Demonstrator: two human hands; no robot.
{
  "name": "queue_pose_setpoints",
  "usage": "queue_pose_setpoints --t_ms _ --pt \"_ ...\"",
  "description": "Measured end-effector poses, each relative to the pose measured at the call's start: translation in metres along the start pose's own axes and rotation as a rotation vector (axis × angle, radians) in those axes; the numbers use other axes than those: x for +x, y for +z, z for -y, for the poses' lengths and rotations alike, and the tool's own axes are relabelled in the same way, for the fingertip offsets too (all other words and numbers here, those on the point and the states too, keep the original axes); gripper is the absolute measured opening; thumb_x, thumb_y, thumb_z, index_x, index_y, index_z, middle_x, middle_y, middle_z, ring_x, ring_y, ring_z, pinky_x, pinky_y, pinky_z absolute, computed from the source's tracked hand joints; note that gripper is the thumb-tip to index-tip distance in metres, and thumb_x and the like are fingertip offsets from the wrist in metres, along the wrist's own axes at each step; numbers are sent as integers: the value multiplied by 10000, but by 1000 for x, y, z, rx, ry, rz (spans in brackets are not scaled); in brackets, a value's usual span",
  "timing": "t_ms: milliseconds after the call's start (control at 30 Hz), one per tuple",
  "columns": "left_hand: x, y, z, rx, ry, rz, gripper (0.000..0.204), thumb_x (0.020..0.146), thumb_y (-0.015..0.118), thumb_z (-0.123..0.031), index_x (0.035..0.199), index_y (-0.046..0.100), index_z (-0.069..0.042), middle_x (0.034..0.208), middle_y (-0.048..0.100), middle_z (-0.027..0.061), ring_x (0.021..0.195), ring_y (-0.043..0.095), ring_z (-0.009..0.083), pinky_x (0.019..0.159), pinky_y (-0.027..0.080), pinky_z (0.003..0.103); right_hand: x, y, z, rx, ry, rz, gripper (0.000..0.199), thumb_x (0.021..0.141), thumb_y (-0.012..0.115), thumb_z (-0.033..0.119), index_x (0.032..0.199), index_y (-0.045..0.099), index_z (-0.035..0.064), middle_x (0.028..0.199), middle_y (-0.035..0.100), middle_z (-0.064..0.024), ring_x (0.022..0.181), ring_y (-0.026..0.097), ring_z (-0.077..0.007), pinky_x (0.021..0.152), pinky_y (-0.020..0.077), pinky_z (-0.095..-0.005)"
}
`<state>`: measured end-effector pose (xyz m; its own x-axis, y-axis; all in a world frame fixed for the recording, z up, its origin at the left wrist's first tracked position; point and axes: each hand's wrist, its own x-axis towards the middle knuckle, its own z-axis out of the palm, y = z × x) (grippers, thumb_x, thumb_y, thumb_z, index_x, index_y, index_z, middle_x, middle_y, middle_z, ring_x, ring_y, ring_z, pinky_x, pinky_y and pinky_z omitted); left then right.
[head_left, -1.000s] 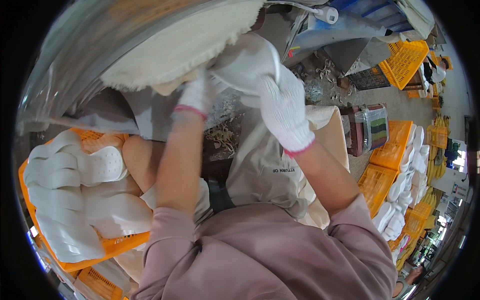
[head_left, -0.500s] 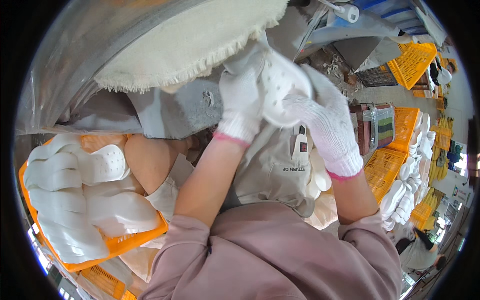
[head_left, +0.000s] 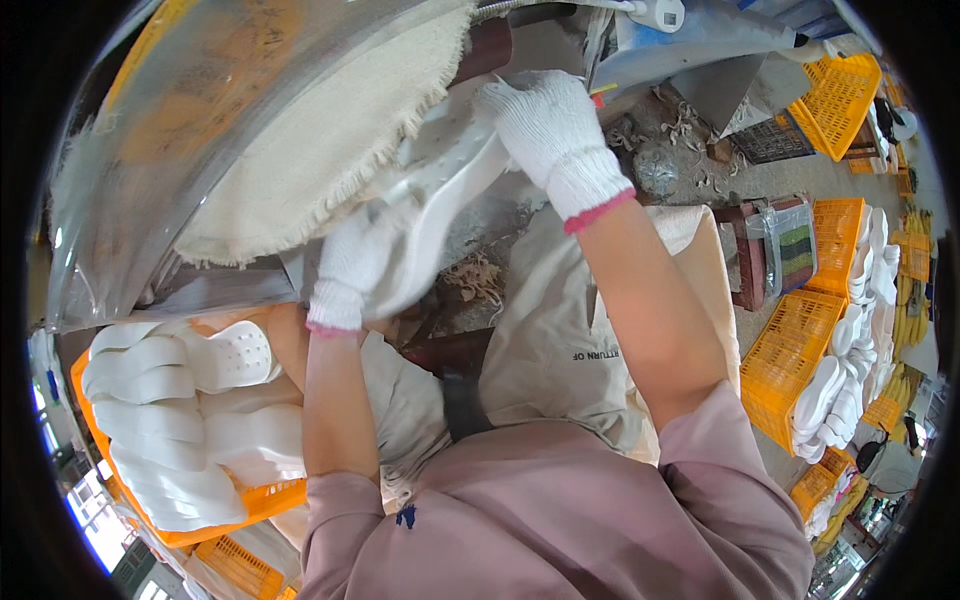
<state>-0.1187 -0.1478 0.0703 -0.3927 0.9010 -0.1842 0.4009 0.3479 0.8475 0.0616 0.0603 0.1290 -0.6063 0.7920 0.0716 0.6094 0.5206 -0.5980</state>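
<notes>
a grey, dusty floor (head_left: 770, 182) runs behind the workplace, strewn with pale curled scraps (head_left: 686, 124) toward its near edge. farther out stands a low box (head_left: 787, 248) with green and dark stripes under clear wrapping, and beside it are orange plastic crates (head_left: 790, 352). another orange crate (head_left: 845, 105) sits farther up, near a dark crate (head_left: 770, 137). yellow bundles (head_left: 912, 290) line the floor's far right edge, before a pale wall (head_left: 922, 350). daylight glares through windows (head_left: 93, 520) on the left.

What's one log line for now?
left hand: holds white shoe piece; right hand: holds its far end; fringed cloth: alongside; orange crate: holds white pieces
</notes>
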Motion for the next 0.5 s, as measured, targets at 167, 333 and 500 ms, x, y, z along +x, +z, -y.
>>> queue_pose_setpoints --t_ms 167,333,500 --pt "52 82 6 1329 368 1 245 954 667 -311 1044 788 -118 795 747 91 761 719 332 752 555 467 -36 -11 29 -158 -267 -160 251 840 659 280 895 820 96 992 785 -198 943 763 -379 835 598 -506" --pt "78 102 -28 -427 212 331 378 1045 585 -269 1367 636 -78 1316 660 100 1241 609 288 1071 473 437 -137 -29 30 -432 -481 -397 201 777 728 321 864 729 140 939 732 -70 1028 703 -254 1076 396 -623" --pt "-14 52 -51 -1481 -457 267 685 1089 536 -490 1604 450 -47 1568 552 119 1447 506 314 1237 367 490 -151 -27 49 -116 -512 79 127 905 628 198 991 721 196 957 704 -37 873 711 -242 688 583 -443"
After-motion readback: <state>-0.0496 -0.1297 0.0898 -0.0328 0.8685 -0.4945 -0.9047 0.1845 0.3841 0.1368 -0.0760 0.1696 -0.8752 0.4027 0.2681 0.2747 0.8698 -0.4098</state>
